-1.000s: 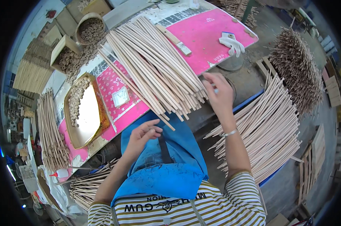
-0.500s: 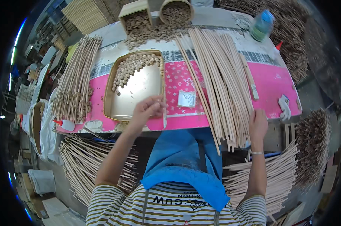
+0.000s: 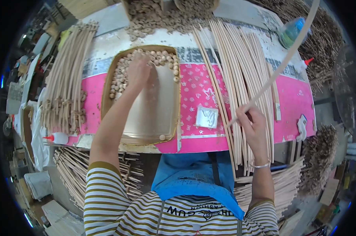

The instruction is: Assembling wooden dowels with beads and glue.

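Observation:
My left hand (image 3: 139, 72) reaches into the far part of a gold-rimmed tray (image 3: 154, 118), among small round wooden beads (image 3: 121, 74). Its fingertips are lost among the beads, so I cannot see whether it grips one. A single bead (image 3: 162, 137) lies by the tray's near edge. My right hand (image 3: 253, 124) pinches a thin wooden stick (image 3: 274, 76) close to its lower end. The stick slants up and away to the far right, above a bundle of similar sticks (image 3: 242, 78) lying on the table.
Sticks with pieces fitted at their near ends (image 3: 66, 86) lie at left, beside a glue bottle (image 3: 60, 138). Wooden rings (image 3: 162, 23) are heaped at the back. A small square packet (image 3: 206, 117) sits between tray and bundle. A bottle (image 3: 292, 33) and a white glove (image 3: 301, 128) are at right.
My left hand has moved from the tray's near right corner to the beads at its far side. My right hand has picked up one stick and raised it, tilted, off the bundle.

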The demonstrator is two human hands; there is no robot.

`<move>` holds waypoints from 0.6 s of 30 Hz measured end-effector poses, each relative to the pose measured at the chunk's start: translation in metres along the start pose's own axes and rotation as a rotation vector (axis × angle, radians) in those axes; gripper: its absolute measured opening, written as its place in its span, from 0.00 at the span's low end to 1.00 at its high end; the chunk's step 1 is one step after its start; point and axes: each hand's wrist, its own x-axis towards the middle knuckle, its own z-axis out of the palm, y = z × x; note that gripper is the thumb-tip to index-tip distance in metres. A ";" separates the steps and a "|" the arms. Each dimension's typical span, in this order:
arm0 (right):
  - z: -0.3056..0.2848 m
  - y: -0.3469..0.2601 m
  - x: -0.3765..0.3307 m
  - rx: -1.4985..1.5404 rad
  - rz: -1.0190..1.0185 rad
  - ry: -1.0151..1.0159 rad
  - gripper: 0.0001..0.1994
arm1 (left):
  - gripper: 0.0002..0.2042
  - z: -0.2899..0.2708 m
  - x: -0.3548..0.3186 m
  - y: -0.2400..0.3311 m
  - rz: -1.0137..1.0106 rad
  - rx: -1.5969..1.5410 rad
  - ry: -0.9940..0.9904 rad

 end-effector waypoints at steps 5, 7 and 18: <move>0.037 -0.003 0.033 0.027 -0.032 -0.081 0.07 | 0.07 -0.001 0.003 -0.014 0.101 0.066 0.081; 0.047 0.002 0.037 -0.007 -0.051 -0.086 0.08 | 0.07 -0.012 0.003 0.001 0.053 -0.028 0.018; 0.084 0.026 0.046 -0.221 -0.274 -0.168 0.08 | 0.09 -0.118 -0.180 0.182 -0.076 -1.132 -0.441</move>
